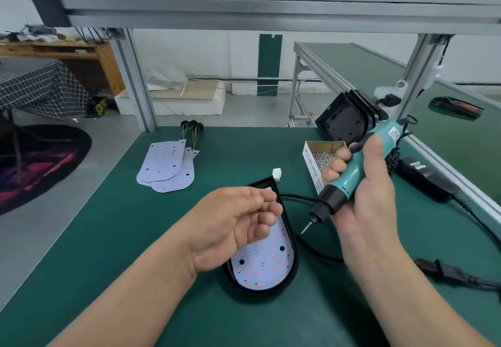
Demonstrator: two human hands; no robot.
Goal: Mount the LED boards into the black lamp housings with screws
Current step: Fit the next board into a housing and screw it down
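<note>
Green matting covers the bench under an aluminium frame. Over it the left hand's fingers are loosely bent and slightly apart, holding nothing that shows. The left hand hovers palm-up above the upper part of the black lamp housing. The right hand is wrapped firmly round the teal electric screwdriver, whose bit points down and left, clear of the housing's right rim.

The housing lies flat near the bench's front edge with an LED board seated inside it; one small screw head seems to sit near the board's middle. The board looks thin, light and stiff, and is best touched at bare edges rather than on the red LEDs. The housing looks rigid and would probably slide on the mat, so its rim is the likely place to steady it.

Further out stand an open box of screws, spare boards to the left, and stacked housings behind the box.
</note>
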